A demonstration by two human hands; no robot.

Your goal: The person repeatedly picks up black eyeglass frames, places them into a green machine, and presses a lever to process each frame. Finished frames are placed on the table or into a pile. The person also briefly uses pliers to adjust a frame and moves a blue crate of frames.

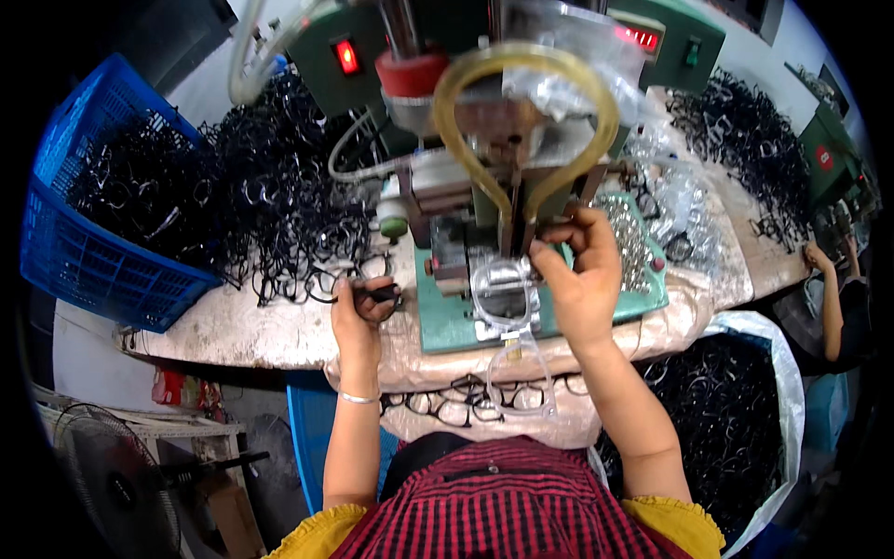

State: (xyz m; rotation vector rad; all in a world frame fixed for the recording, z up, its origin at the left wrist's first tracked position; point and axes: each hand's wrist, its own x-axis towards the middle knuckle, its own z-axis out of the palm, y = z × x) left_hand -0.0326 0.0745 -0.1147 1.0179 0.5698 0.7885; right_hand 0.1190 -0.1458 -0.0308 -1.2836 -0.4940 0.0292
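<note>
Gripping a black eyeglass frame (372,292) left of the green press (484,224) — left hand (358,312) fingers closed; right hand (582,275) fingers pinch a part at the press — unclear what.

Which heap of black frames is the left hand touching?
The loose heap spread on the table beside the blue basket. The left hand grips a frame at its near edge; the other heaps lie apart.

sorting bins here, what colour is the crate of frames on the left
Blue, a slatted plastic crate; the head view shows it best.
</note>
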